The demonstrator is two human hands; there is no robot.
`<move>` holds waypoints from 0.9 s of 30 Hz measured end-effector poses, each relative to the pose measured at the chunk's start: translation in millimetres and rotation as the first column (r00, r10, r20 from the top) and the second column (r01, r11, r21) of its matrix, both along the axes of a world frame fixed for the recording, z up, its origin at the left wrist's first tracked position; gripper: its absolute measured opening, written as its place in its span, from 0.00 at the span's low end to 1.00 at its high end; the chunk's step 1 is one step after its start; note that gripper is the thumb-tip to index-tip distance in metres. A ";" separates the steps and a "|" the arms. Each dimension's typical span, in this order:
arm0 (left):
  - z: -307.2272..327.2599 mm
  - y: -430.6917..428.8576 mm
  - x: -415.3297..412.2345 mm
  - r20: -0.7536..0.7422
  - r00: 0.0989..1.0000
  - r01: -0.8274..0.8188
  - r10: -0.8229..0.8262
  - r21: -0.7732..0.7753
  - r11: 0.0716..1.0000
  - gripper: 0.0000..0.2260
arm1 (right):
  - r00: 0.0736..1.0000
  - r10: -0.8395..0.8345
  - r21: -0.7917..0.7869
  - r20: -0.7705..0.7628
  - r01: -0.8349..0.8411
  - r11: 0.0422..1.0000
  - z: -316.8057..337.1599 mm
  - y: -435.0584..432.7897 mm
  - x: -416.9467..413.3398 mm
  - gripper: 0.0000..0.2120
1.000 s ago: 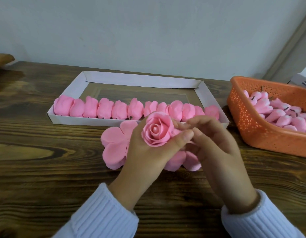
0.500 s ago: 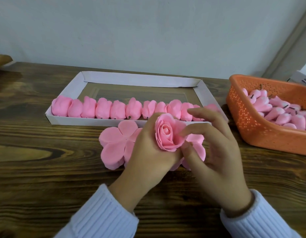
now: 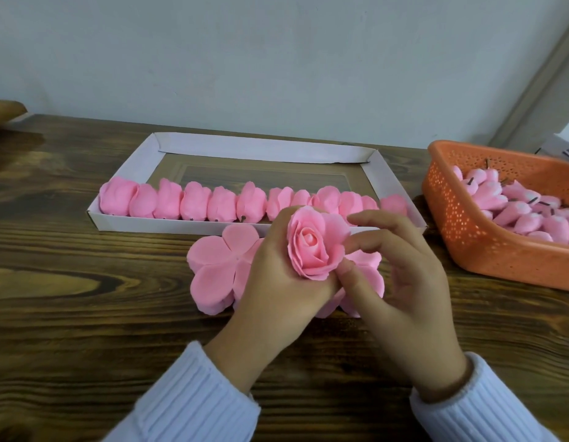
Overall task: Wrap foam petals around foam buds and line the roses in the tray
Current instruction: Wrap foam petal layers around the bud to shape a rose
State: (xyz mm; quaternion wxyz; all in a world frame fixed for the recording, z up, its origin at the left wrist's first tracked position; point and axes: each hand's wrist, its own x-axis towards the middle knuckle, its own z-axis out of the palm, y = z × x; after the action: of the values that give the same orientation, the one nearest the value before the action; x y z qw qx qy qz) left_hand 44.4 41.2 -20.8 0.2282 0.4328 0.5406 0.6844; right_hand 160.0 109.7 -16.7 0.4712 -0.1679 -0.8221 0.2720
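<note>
Rose: where is it, and who has it? (K.)

Held up just in front of the tray, toward its right end, above the table. Left hand grips it, fingers curled round the base from behind. Right hand pinches the outer petal's edge between thumb and forefinger. (M.)

Row status? (K.)

Finished roses line the tray's front wall side by side, almost end to end. Flat petals lie just in front of the tray, partly under the hands. Basket of buds sits right of the tray. (M.)

Advice for the step in hand? (K.)

Judgement: wrap looks nearly closed. Press the last petal snug at the base, not the rim, since foam likely creases. Light left grip, so the inner whorl is not crushed. (M.)
</note>
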 end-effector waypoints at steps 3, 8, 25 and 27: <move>0.6 -1.7 0.1 -0.012 0.999 0.045 -0.045 -0.003 0.999 0.17 | 1.000 0.010 -0.028 0.014 -0.009 1.000 -0.3 -0.3 -0.1 0.06; 2.3 -1.7 1.7 -0.008 0.997 0.074 -0.074 0.003 0.997 0.15 | 0.999 0.031 -0.056 0.035 -0.029 0.998 1.2 -0.9 -0.9 0.07; 1.3 0.3 2.8 0.002 0.991 0.130 -0.130 0.046 0.990 0.18 | 0.992 0.125 -0.127 0.022 -0.121 0.984 2.0 -0.3 -1.5 0.09; 0.8 -0.1 2.9 0.006 0.990 0.144 -0.144 0.044 0.989 0.18 | 0.992 0.126 -0.125 0.021 -0.122 0.985 2.5 -0.6 -1.3 0.07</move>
State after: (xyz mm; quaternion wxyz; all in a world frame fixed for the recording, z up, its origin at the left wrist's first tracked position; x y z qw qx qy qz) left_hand 47.3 41.1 -20.0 0.2701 0.4722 0.4919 0.6798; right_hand 158.7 109.0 -14.2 0.4303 -0.1492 -0.8192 0.3486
